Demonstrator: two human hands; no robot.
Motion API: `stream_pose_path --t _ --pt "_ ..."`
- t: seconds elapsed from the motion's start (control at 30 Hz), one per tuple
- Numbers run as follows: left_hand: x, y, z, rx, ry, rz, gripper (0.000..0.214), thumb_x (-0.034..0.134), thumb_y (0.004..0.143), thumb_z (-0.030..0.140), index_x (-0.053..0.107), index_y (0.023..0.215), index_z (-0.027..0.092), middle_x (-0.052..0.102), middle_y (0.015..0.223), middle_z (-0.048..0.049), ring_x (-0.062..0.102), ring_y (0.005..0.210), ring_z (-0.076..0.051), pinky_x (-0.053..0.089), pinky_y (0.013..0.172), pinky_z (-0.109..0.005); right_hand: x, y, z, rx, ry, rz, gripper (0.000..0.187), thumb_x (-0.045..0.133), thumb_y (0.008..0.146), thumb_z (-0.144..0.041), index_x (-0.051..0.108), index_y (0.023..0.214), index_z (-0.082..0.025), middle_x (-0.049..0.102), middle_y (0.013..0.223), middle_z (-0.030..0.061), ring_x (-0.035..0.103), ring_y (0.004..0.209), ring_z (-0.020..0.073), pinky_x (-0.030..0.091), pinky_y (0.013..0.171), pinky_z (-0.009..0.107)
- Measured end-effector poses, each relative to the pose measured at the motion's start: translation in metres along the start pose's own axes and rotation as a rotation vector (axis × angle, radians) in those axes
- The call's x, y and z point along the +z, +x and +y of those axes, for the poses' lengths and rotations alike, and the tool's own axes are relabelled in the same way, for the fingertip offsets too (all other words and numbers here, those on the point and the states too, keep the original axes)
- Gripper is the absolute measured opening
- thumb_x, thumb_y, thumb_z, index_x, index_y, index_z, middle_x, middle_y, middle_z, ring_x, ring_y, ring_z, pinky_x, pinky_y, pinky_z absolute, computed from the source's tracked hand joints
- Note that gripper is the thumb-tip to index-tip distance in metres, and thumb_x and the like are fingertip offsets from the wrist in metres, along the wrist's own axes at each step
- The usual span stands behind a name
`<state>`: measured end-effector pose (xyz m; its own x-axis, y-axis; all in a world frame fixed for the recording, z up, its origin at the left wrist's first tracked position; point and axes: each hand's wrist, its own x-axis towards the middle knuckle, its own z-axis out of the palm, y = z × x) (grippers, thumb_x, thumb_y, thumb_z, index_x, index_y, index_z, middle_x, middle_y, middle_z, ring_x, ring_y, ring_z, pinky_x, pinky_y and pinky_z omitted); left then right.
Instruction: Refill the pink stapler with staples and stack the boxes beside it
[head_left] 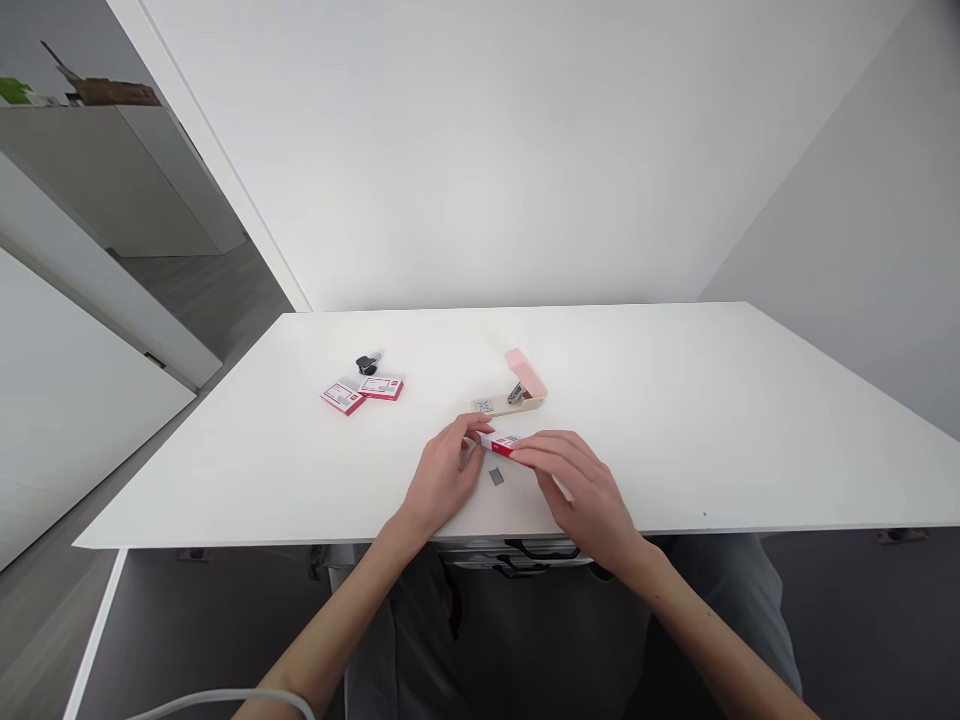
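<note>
A small red and white staple box (pixel 501 444) is held just above the white table (pixel 675 420) between both hands. My left hand (pixel 448 477) pinches its left end with curled fingers. My right hand (pixel 577 483) grips its right side, fingers wrapped over it. A small grey strip of staples (pixel 496 477) lies on the table just below the box. Behind the hands a pink and cream stapler (pixel 514 389) lies with its top swung open.
Two more red and white staple boxes (pixel 343 398) (pixel 381 387) lie at the left of the table, with a black binder clip (pixel 367 364) behind them. White walls stand behind and to the right. A white cable (pixel 225 697) crosses my left forearm.
</note>
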<state>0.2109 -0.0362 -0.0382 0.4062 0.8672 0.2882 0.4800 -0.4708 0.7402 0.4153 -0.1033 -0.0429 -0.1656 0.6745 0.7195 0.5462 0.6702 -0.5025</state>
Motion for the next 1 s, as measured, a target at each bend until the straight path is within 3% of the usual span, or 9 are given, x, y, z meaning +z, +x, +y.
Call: stream_pose_path --t 0.17,0.23,0.33,0.53,0.7,1.0 --pt "-0.003 -0.002 0.007 -0.039 -0.029 -0.022 0.032 0.055 0.103 0.036 0.061 0.133 0.025 0.074 0.121 -0.0037 0.068 0.101 -0.018 0.054 0.091 -0.033 -0.004 0.001 0.003 0.512 0.301 0.194 0.021 0.064 0.102 -0.028 0.071 0.122 -0.031 0.073 0.125 0.0061 0.068 0.117 0.0239 0.062 0.093 0.04" --pt "-0.005 -0.002 0.01 -0.04 -0.04 -0.044 0.032 0.056 0.103 0.04 0.063 0.132 0.026 0.074 0.117 -0.003 0.068 0.099 -0.018 0.054 0.09 -0.032 -0.007 0.0 0.007 0.677 0.437 0.229 0.024 0.069 0.099 -0.036 0.07 0.123 -0.03 0.073 0.125 0.0061 0.069 0.109 0.0239 0.062 0.092 0.041" --pt "-0.007 -0.002 0.013 -0.037 -0.066 -0.067 0.031 0.059 0.102 0.043 0.065 0.127 0.026 0.075 0.107 -0.0017 0.067 0.094 -0.017 0.053 0.09 -0.031 -0.011 -0.003 0.014 0.808 0.577 0.229 0.032 0.076 0.094 -0.043 0.07 0.123 -0.03 0.074 0.123 0.0051 0.069 0.094 0.0209 0.06 0.091 0.042" --pt "-0.007 -0.001 0.014 -0.042 -0.112 -0.116 0.035 0.068 0.096 0.046 0.065 0.123 0.025 0.072 0.09 0.0013 0.066 0.085 -0.016 0.052 0.082 -0.029 -0.014 -0.005 0.017 0.823 0.69 0.141 0.031 0.079 0.091 -0.046 0.072 0.117 -0.03 0.074 0.118 0.0046 0.065 0.094 0.021 0.057 0.087 0.039" --pt "-0.007 -0.001 0.019 -0.054 -0.134 -0.171 0.034 0.07 0.095 0.045 0.066 0.123 0.027 0.07 0.091 0.0018 0.065 0.082 -0.015 0.051 0.08 -0.028 -0.017 -0.005 0.017 0.811 0.715 0.064 0.029 0.076 0.093 -0.047 0.071 0.116 -0.03 0.074 0.109 0.0036 0.064 0.088 0.0203 0.056 0.087 0.04" --pt "-0.011 -0.003 0.022 -0.006 -0.215 -0.268 0.046 0.083 0.084 0.047 0.068 0.123 0.029 0.065 0.085 0.0037 0.057 0.075 -0.013 0.048 0.071 -0.025 -0.022 -0.004 0.016 0.817 0.773 -0.012 0.029 0.074 0.095 -0.047 0.072 0.118 -0.03 0.073 0.108 0.0042 0.065 0.098 0.0221 0.059 0.082 0.037"
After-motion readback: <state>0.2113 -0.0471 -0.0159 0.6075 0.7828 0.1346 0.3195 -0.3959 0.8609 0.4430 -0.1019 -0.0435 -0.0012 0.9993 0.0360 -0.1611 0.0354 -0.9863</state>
